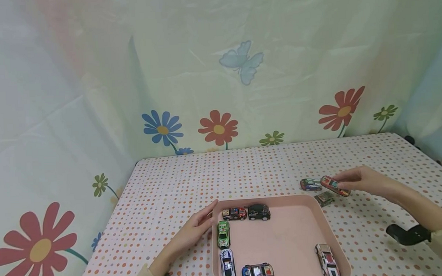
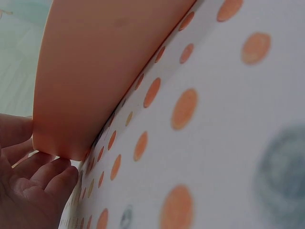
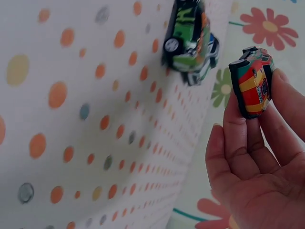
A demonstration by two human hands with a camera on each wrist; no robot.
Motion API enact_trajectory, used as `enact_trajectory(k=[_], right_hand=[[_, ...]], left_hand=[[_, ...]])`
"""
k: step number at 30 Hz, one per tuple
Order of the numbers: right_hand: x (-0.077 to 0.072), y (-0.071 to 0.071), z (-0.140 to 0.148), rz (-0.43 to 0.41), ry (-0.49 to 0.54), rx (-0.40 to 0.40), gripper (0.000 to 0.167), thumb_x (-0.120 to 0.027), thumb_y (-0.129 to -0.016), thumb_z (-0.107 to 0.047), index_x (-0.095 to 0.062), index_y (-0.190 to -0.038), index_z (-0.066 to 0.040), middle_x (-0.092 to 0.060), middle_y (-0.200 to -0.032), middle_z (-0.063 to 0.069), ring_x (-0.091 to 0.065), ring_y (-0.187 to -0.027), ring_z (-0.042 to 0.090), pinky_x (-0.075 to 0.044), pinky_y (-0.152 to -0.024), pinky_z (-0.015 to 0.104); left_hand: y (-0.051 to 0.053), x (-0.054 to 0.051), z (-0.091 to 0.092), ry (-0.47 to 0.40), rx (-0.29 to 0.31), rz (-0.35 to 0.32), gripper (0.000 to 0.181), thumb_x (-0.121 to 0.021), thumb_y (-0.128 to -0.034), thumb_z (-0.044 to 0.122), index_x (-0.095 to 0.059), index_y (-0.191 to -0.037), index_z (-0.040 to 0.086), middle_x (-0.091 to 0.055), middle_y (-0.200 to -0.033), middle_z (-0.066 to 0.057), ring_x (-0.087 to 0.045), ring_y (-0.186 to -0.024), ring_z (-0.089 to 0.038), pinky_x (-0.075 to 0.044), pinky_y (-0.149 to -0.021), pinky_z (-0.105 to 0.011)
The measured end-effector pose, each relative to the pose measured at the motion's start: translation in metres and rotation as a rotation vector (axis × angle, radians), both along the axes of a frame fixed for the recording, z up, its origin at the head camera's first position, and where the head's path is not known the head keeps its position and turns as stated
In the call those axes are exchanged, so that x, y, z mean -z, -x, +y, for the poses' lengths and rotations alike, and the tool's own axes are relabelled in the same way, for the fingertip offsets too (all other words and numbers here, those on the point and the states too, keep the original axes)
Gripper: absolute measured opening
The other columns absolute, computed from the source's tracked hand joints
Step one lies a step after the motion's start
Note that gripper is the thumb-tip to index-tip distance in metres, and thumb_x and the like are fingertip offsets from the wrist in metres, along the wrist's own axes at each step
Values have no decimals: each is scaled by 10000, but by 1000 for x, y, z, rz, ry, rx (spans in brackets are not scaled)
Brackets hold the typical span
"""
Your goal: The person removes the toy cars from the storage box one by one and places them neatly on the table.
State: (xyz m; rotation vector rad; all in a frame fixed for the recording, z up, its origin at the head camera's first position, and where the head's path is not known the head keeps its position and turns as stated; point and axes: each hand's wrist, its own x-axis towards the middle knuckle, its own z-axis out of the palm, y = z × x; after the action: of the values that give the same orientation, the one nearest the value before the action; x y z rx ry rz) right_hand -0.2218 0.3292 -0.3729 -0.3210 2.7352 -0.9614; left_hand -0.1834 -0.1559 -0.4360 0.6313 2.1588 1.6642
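Plainly, your desk wears a smooth, pale covering printed with round spots, mostly orange, and behind it hangs a creased, pale-green sheet patterned with flowers and a butterfly. A matte pink rectangular tray sits before you, its corners rounded and its walls low. Inside are six shiny toy cars: a dark multicoloured car and a boxy black car by the far wall, a bright green car and a white-and-blue car down the left, a blue-fronted car along the near side, and a white-and-red car at the right wall.

Your right grip pinches a glossy red-and-yellow toy car, thumb and fingers parted only by its body, raised off the desk beyond the tray's far right corner. Near it lie a green-and-blue car and a grey-green car. Your left grip curves round the tray's far left corner, touching its outside.
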Motion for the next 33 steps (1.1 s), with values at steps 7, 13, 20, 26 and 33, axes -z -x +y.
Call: enact_trajectory(k=[7, 13, 20, 26, 33], right_hand=[[6, 7, 11, -33, -21, 39, 551, -598, -927, -305, -505, -1232, 145, -482, -1210, 367, -449, -1092, 516, -450, -767, 575], [16, 13, 15, -40, -31, 61, 569, -605, -918, -330, -514, -1217, 146, -501, -1178, 365, -493, -1048, 492, -455, -770, 569], [29, 18, 18, -75, -41, 68, 594, -618, -899, -374, -537, -1206, 127, -533, -1154, 331, -511, -1034, 463, -472, -763, 535], [35, 20, 18, -44, -66, 42, 559, -623, -899, -347, -549, -1177, 133, -558, -1109, 314, -534, -997, 436, -478, -746, 526], [35, 21, 17, 14, -96, 30, 439, -615, -913, -249, -573, -1106, 144, -613, -989, 235, -578, -893, 365, -498, -691, 474]], left_hand=[[-1, 0, 0, -1, -1, 5, 513, -417, -1010, 161, -239, -1489, 109, -249, -1506, -67, -264, -1342, -220, -193, -1081, -378], [-1, 0, 1, -9, -2, -1, 511, -414, -1009, 153, -241, -1488, 110, -244, -1508, -60, -256, -1346, -216, -187, -1083, -368], [0, 2, 0, -15, -3, -5, 515, -421, -1008, 161, -242, -1489, 112, -246, -1506, -62, -258, -1344, -214, -187, -1083, -364], [-1, 1, 0, -4, -10, -11, 518, -424, -1007, 170, -242, -1490, 120, -255, -1503, -64, -267, -1342, -221, -189, -1083, -376], [0, 2, 1, -3, -11, -8, 515, -420, -1009, 155, -240, -1489, 106, -247, -1506, -68, -266, -1342, -225, -197, -1081, -373]])
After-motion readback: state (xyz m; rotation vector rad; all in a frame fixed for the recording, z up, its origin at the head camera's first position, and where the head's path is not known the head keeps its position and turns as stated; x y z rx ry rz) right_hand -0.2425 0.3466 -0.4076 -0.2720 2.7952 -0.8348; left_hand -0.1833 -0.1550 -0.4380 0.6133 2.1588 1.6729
